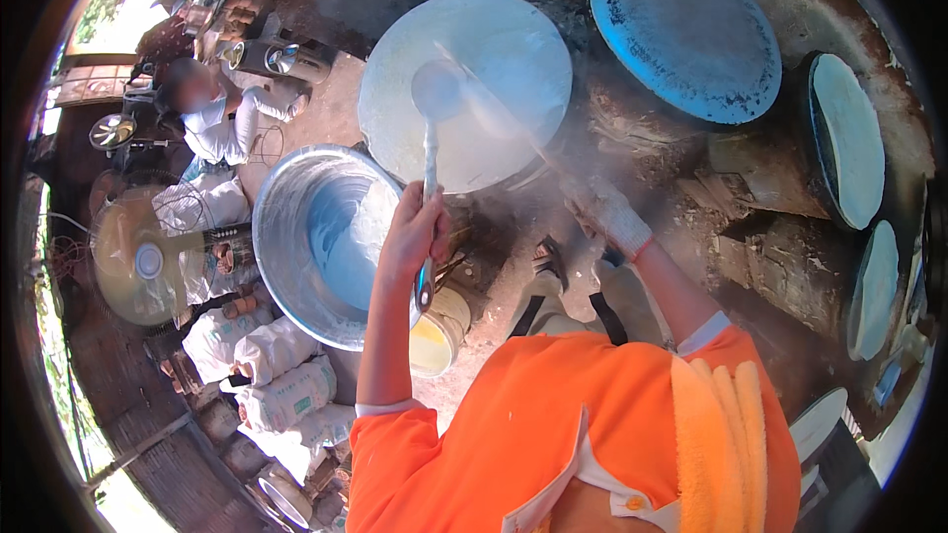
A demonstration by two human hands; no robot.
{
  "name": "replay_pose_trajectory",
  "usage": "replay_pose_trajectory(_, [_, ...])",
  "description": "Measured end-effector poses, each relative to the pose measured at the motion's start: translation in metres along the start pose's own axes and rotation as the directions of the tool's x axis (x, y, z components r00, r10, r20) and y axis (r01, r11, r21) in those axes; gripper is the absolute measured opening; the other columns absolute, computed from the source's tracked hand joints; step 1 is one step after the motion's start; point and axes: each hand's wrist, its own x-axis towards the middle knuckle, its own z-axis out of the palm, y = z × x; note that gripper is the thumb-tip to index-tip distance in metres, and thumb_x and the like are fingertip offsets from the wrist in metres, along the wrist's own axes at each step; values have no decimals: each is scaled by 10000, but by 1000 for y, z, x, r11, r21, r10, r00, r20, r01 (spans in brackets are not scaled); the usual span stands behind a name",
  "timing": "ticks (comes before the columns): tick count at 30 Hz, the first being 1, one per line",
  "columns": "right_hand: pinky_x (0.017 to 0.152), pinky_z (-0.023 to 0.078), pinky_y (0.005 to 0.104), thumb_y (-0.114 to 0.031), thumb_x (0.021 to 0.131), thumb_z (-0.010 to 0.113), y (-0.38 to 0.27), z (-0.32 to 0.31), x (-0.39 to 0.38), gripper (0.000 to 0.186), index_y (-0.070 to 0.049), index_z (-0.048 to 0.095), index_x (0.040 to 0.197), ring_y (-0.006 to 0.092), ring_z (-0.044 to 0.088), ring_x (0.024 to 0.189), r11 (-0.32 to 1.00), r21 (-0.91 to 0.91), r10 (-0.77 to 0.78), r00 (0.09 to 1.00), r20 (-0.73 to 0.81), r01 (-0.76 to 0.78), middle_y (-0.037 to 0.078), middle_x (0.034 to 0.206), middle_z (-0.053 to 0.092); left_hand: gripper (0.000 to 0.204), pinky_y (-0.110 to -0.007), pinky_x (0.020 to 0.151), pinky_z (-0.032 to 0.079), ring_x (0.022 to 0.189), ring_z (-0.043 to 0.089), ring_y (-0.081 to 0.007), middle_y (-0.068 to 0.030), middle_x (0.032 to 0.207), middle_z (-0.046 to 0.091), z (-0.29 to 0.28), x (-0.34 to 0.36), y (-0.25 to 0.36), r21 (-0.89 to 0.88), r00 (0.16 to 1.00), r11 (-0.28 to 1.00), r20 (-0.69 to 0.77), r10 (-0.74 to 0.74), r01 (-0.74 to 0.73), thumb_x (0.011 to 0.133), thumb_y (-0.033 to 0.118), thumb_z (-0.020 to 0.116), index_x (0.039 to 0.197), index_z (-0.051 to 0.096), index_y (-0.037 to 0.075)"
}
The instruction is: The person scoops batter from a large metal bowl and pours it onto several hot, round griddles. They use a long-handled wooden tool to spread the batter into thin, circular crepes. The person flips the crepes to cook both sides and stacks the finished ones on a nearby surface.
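**Q:** From the head camera, who holds what?

**A:** A person in an orange shirt (513, 415) works two tools over a round, pale-topped pan (526, 44). The left hand (417, 232) is closed around the handle of a ladle (431, 153), the dark handle end showing below the fist. The right hand (602, 215), in a pale knit glove, curls around the near end of a long blade (491, 111), though blur hides the exact finger placement.

**Q:** And where are the tools?

**A:** The ladle's round bowl lies over the pan, left of its middle; whether it touches the surface, one cannot tell. The blade slants in from the lower right, its far part smeared by blur. A wide basin (281, 227) of pale liquid (344, 237) stands left of the pan, near the left forearm, with a bucket (451, 311) just beside it.

**Q:** How would they handle?

**A:** The ladle looks stiff and fairly light, likely bowl-heavy when filled; mid-handle, where the fist sits, seems a sound hold, though a wet grip could slip. The blade appears thin and light, best taken at the gloved end, away from the pan. The pan itself looks broad, rigid and awkward to lift, perhaps hot.
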Motion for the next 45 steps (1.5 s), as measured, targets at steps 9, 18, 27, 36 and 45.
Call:
replay_pose_trajectory(9, [396,342,279,-285,884,505,-117,-13,-45,202,-93,550,837,94,400,451,702,699,218,975,-29,-136,-15,654,508,226,-222,325,307,354,323,-72,-2,656,436,70,-56,-59,-683,989,716,82,-121,144,934,206,398,1088,409,42])
replay_pose_trajectory(18, [426,416,379,-405,878,467,-35,-73,-14,383,-69,564,723,260,518,475,988,100,-61,900,-431,115,108,601,550,446,-225,293,299,329,328,-85,-52,683,344,109,-90,91,-939,855,198,340,392,282,973,224,241,1261,261,-117])
replay_pose_trajectory(27, [495,418,306,-249,873,503,-38,-63,-41,219,-49,584,906,175,525,553,836,511,-75,963,-257,201,30,606,526,436,-224,268,326,321,331,-83,-64,689,337,176,-13,182,-770,609,509,626,487,385,975,215,217,1266,169,-106])
replay_pose_trajectory(36, [380,319,218,-340,902,489,31,-219,-89,259,-192,464,1113,57,349,415,-67,884,474,794,-380,463,-42,639,447,368,-234,325,320,354,323,-67,-27,684,374,322,79,142,-581,563,582,791,240,568,968,239,292,1198,359,-41])
replay_pose_trajectory(45, [505,427,256,-315,913,467,31,-228,-101,302,-54,548,784,120,516,541,147,911,475,780,-407,386,31,605,519,225,-420,514,461,650,596,-346,-170,807,566,364,147,70,907,711,-26,347,612,-420,872,146,459,1077,474,55])
